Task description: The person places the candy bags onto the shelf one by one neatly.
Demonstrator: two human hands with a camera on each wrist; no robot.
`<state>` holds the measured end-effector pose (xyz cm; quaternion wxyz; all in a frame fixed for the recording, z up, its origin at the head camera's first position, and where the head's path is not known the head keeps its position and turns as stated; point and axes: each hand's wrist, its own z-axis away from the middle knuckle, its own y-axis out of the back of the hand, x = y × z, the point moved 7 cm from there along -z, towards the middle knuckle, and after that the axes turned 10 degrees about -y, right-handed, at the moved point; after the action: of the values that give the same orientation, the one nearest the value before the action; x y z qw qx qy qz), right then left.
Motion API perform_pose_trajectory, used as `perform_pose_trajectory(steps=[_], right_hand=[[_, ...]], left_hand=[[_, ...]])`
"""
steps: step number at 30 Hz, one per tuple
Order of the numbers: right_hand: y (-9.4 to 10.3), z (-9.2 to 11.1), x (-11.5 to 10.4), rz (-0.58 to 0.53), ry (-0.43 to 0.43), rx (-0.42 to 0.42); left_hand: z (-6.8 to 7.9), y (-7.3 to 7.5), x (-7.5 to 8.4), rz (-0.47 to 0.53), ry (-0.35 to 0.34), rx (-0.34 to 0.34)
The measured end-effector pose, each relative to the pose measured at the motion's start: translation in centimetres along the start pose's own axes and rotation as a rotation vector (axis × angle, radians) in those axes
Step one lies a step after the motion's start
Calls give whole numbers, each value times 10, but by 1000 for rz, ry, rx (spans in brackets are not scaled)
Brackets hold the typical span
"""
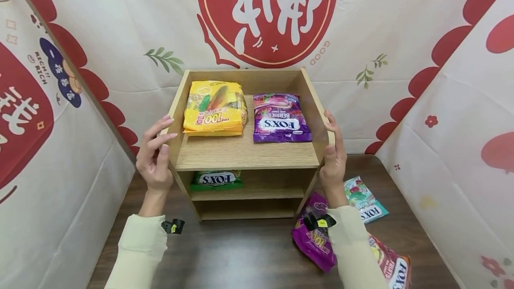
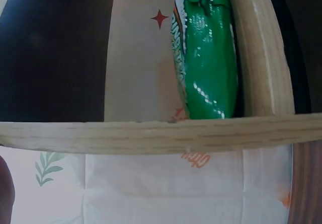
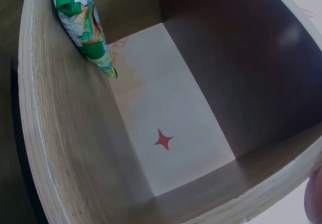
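A small wooden shelf (image 1: 246, 155) stands before me with three levels. My left hand (image 1: 154, 155) grips its left side panel near the top front corner. At the matching right corner, my right hand (image 1: 334, 159) holds the other side panel, thumb at the front edge. On the top level lie a yellow candy bag (image 1: 214, 108) at left and a purple Fox's Berries bag (image 1: 281, 117) at right. A green Fox's bag (image 1: 217, 179) sits at the left of the middle level; the left wrist view shows its green side (image 2: 211, 58) close up.
Right of the shelf, on the dark wooden table (image 1: 225, 253), lie a magenta candy bag (image 1: 315, 235), a teal Fox's bag (image 1: 363, 200) and a red Fox's Fruits bag (image 1: 391, 262). The right forearm partly covers them. Printed cloth walls (image 1: 120, 35) enclose the back and sides.
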<state>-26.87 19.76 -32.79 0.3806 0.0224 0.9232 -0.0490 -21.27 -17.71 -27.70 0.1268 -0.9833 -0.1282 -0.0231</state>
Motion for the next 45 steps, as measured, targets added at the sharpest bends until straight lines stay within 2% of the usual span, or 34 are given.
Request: perform_pose_trajectory(steps=[6, 14, 19, 22, 25, 29, 34, 40, 45], right_hand=[[5, 0, -13, -1, -9, -22], [-3, -6, -44, 85, -39, -134], [5, -5, -53, 163, -92, -194], [12, -2, -59, 214, -121, -186], [23, 4, -62, 266, -162, -137], [44, 19, -49, 353, -272, -77], [70, 47, -26, 498, -414, -27], [83, 84, -7, 653, -568, 21], [92, 114, 11, 687, -692, 11]], left_hand=[[4, -5, -1, -14, -51, 19], [4, -2, -2, -16, -48, 63], [8, -1, -2, -11, -40, 57], [9, -2, -3, -15, -39, 61], [8, -2, -3, -14, -42, 69], [6, 0, -4, -23, -48, 78], [4, 1, -4, -23, -54, 88], [5, 2, -5, -26, -41, 90], [6, 1, -6, -21, -27, 80]])
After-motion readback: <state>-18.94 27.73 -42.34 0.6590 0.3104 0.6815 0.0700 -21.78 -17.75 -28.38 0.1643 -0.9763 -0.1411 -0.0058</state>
